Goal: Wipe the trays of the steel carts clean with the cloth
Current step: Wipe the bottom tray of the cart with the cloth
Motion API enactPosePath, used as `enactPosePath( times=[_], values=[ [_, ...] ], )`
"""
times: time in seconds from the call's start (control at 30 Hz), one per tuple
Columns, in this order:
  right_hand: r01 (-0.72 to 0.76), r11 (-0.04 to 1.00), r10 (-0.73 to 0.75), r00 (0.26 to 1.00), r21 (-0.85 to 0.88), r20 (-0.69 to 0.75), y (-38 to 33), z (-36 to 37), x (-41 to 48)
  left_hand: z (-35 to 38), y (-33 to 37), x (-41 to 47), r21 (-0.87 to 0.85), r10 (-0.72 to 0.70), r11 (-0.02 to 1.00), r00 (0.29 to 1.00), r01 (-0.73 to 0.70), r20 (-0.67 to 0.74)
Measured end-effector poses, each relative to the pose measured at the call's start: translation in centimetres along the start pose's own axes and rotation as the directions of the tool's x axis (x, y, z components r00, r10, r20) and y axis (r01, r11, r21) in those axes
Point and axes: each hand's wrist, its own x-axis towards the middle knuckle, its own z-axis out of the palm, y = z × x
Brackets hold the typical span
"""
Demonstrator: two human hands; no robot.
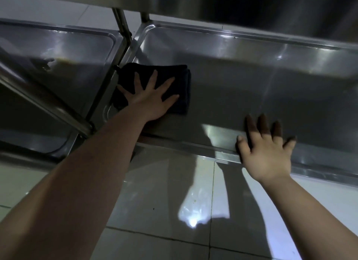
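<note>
Above a pale tiled floor (164, 211), a person's right hand (265, 155) rests on the near rim of a steel cart's low tray (193, 145), grip apart, fingers spread and straight. Farther in, the left hand (153, 101) presses flat on a dark folded cloth (180, 81), its grip also apart, fingers splayed. The cloth lies at the tray's left end. Just beside it on the left sits a second tray (81, 81) with a brownish stain (58, 61). Upright posts (124, 25) rise between the two, under an upper shelf (251, 4).
</note>
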Motion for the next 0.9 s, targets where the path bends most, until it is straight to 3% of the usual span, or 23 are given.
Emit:
enactPosePath(
  times=[0.07,0.13,0.17,0.23,0.3,0.37,0.47,0.53,0.6,0.63,0.67,0.73,0.8,0.83,0.9],
  values=[
    [0.012,0.999,-0.010,0.999,0.053,-0.042,0.1,0.0,-0.1,-0.4,2.4,1.6,0.009,-0.016,1.000,1.000,0.016,0.023],
    [0.031,0.931,0.021,0.990,0.364,-0.136,0.3,-0.3,-0.2,-0.4,5.8,2.2,-0.007,0.005,1.000,0.999,-0.005,0.034],
    [0.030,0.807,0.081,0.984,0.590,-0.161,0.5,-0.6,-0.4,-0.1,8.1,2.1,-0.019,0.039,0.999,0.999,-0.038,0.035],
    [0.022,0.398,0.238,0.963,0.917,-0.127,1.4,-1.4,-0.7,0.9,13.5,0.9,-0.016,0.135,0.991,0.990,-0.134,0.037],
    [-0.007,0.062,0.388,0.921,0.998,-0.018,2.5,-2.0,-1.1,2.3,19.1,-1.1,0.002,0.239,0.971,0.970,-0.240,0.042],
    [-0.032,-0.083,0.470,0.880,0.996,0.068,3.6,-2.5,-1.2,3.6,23.2,-3.0,0.010,0.311,0.950,0.949,-0.312,0.044],
    [-0.066,-0.095,0.443,0.891,0.993,0.101,4.5,-3.0,-0.8,3.6,25.4,-2.9,-0.055,0.331,0.943,0.939,-0.328,0.094],
    [-0.051,-0.089,0.386,0.919,0.995,0.082,4.5,-2.8,-0.7,2.6,24.5,-2.6,-0.286,0.367,0.900,0.925,-0.328,0.095],
    [-0.037,-0.073,0.336,0.940,0.997,0.060,4.4,-2.7,-0.7,1.3,22.0,-3.3,-0.649,0.370,0.688,0.926,-0.326,-0.073],
    [-0.039,-0.058,0.320,0.946,0.998,0.055,4.4,-2.6,-0.7,0.7,20.3,-4.0,-0.751,0.333,0.562,0.926,-0.347,-0.179],
    [-0.040,-0.037,0.304,0.951,0.999,0.049,4.3,-2.5,-0.6,0.5,18.5,-4.7,-0.764,0.288,0.518,0.920,-0.384,-0.266],
    [-0.039,-0.005,0.270,0.962,0.999,0.039,4.0,-2.3,-0.3,1.0,14.9,-5.7,-0.619,0.247,0.665,0.906,-0.417,-0.345],
    [-0.023,0.074,0.245,0.969,0.997,0.004,3.7,-1.9,0.1,2.2,12.6,-6.4,-0.327,0.254,0.880,0.922,-0.346,-0.293],
    [-0.017,0.151,0.246,0.969,0.988,-0.021,3.5,-1.8,0.3,3.0,12.1,-6.8,-0.197,0.249,0.933,0.936,-0.300,-0.248],
    [-0.024,0.273,0.268,0.962,0.962,-0.052,3.3,-1.8,0.6,4.2,11.9,-7.2,-0.092,0.219,0.966,0.955,-0.240,-0.198]
  ],
)
